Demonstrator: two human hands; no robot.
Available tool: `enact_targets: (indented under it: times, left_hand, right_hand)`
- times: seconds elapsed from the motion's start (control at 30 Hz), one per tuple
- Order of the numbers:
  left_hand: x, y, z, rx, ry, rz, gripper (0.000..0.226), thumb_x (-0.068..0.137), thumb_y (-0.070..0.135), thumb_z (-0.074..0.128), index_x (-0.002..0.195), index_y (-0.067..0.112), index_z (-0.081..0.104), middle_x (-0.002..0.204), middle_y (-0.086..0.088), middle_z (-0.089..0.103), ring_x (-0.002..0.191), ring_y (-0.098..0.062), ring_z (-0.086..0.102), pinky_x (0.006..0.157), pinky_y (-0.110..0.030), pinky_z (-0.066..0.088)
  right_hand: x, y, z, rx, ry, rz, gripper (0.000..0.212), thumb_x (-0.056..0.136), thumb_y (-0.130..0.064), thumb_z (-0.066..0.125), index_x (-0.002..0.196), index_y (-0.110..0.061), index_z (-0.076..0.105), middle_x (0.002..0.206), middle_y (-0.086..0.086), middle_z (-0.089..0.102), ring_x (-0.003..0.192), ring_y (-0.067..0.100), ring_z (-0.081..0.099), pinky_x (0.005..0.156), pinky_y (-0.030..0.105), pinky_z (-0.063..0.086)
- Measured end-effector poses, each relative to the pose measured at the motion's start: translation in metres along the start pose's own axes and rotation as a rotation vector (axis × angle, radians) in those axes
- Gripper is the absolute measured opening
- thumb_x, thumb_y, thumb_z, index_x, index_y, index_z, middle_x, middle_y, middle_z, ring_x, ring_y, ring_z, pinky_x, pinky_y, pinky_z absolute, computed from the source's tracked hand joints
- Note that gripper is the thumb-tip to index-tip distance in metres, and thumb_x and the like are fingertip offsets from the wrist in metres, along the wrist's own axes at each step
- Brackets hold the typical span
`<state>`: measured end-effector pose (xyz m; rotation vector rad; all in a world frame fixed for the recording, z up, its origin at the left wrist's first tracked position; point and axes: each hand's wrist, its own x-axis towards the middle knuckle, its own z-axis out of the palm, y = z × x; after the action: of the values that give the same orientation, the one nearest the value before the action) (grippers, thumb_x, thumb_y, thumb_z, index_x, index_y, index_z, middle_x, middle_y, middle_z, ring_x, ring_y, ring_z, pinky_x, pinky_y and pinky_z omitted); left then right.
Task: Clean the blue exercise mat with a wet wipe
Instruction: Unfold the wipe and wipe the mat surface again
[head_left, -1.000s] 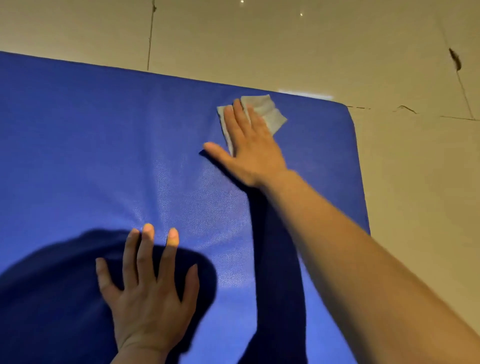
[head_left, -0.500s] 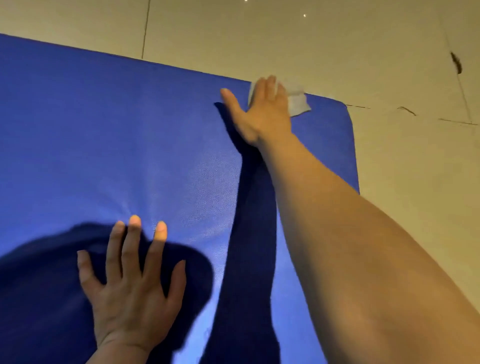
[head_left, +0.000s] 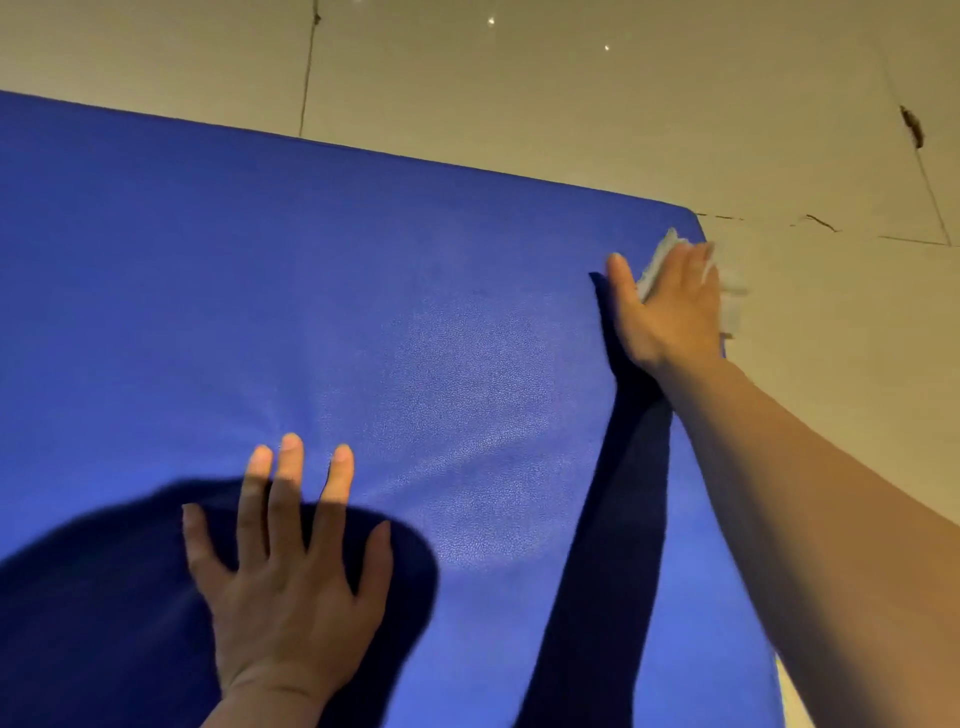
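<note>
The blue exercise mat (head_left: 415, 322) fills most of the view and lies on a beige floor. My right hand (head_left: 670, 306) presses a white wet wipe (head_left: 657, 262) flat against the mat's far right corner, fingers straight and blurred. Part of the wipe sticks out past the mat's right edge. My left hand (head_left: 285, 571) lies flat on the mat near the bottom, fingers spread, holding nothing.
Beige floor tiles (head_left: 571, 104) with dark joints and cracks surround the mat at the back and right. A dark mark (head_left: 913, 127) sits on the floor at the far right. My head and arm cast dark shadows on the mat.
My right hand has swept the wipe from the mat's far middle up to the far edge and then right to the far right corner. The left hand stays planted.
</note>
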<state>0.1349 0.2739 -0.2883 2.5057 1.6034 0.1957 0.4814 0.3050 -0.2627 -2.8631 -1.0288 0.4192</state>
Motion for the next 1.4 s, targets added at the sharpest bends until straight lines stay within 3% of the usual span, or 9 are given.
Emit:
enact_targets:
  times: [0.07,0.27,0.5,0.6,0.77,1.0,1.07,1.27,1.4]
  left_hand:
    - [-0.002,-0.002,0.001,-0.001,0.023,0.017,0.063,0.083,0.046,0.039,0.138,0.018,0.048,0.15,-0.018,0.037,0.14,-0.034,0.031,0.108,-0.069,0.009]
    - [0.0,-0.004,0.003,0.003,0.024,0.017,0.064,0.087,0.047,0.036,0.142,0.018,0.049,0.153,-0.017,0.035,0.141,-0.032,0.031,0.111,-0.063,0.006]
    - [0.002,-0.002,0.003,0.012,-0.051,-0.005,0.063,0.091,0.049,0.033,0.142,0.015,0.048,0.151,-0.018,0.038,0.141,-0.034,0.028,0.108,-0.068,0.014]
    - [0.001,0.0,0.001,-0.015,-0.111,-0.001,0.066,0.091,0.053,0.03,0.144,0.018,0.046,0.153,-0.015,0.035,0.144,-0.028,0.023,0.109,-0.069,0.011]
    - [0.002,-0.015,-0.013,-0.064,-0.243,0.081,0.08,0.082,0.069,0.015,0.153,0.034,0.002,0.163,0.002,-0.009,0.146,-0.01,-0.02,0.108,-0.044,-0.028]
    - [-0.062,-0.041,-0.024,0.038,-0.293,0.265,0.069,0.1,0.057,0.01,0.151,0.015,0.026,0.157,-0.013,0.027,0.145,-0.03,0.017,0.114,-0.051,0.009]
    - [-0.068,-0.038,-0.028,0.041,-0.334,0.251,0.075,0.097,0.063,0.011,0.153,0.015,0.024,0.16,-0.011,0.02,0.147,-0.028,0.011,0.114,-0.05,0.006]
    - [-0.077,-0.049,-0.05,0.095,-0.557,0.281,0.096,0.059,0.084,-0.008,0.136,0.035,-0.035,0.144,0.009,-0.045,0.136,-0.011,-0.039,0.116,-0.043,-0.015]
    - [-0.089,-0.036,-0.062,0.174,-0.718,0.189,0.091,0.081,0.083,0.01,0.139,0.032,-0.039,0.136,0.006,-0.055,0.136,-0.017,-0.042,0.117,-0.051,-0.015]
  right_hand:
    - [-0.018,-0.036,0.004,0.024,-0.031,-0.039,0.089,0.098,-0.063,0.022,0.153,0.005,0.003,0.162,0.019,-0.003,0.15,0.023,-0.011,0.121,0.037,-0.007]
    - [-0.101,-0.107,0.036,0.018,-0.194,-0.556,0.085,0.097,-0.063,0.028,0.156,-0.008,0.001,0.164,0.006,-0.01,0.15,0.017,-0.015,0.121,0.035,-0.009]
    - [-0.11,0.064,-0.005,0.045,-0.199,-0.011,0.089,0.091,-0.068,0.023,0.157,-0.015,-0.003,0.163,0.005,-0.014,0.15,0.019,-0.012,0.122,0.037,-0.004]
    - [-0.147,0.077,0.006,0.077,-0.177,0.078,0.09,0.092,-0.066,0.026,0.155,-0.012,-0.008,0.163,0.006,-0.017,0.149,0.016,-0.017,0.121,0.034,-0.007]
    - [-0.155,0.029,0.026,0.044,-0.123,-0.022,0.097,0.089,-0.073,0.019,0.155,-0.006,-0.005,0.163,0.007,-0.013,0.148,0.018,-0.02,0.121,0.036,-0.011]
    - [-0.228,-0.053,0.042,-0.066,-0.309,-0.545,0.086,0.095,-0.068,0.025,0.156,-0.017,-0.009,0.163,-0.001,-0.017,0.147,0.014,-0.022,0.12,0.035,-0.012]
    - [-0.221,-0.03,0.037,-0.099,-0.292,-0.487,0.08,0.097,-0.065,0.024,0.155,-0.022,-0.009,0.162,0.001,-0.018,0.149,0.016,-0.017,0.12,0.033,-0.012]
    - [-0.243,0.098,0.033,-0.058,-0.156,-0.005,0.099,0.078,-0.086,0.005,0.156,-0.026,-0.005,0.164,0.004,-0.01,0.15,0.024,-0.01,0.121,0.045,0.004]
    - [-0.264,0.095,0.037,-0.061,-0.175,0.074,0.109,0.076,-0.085,0.012,0.156,-0.013,-0.007,0.163,0.01,-0.012,0.149,0.026,-0.015,0.122,0.043,-0.002]
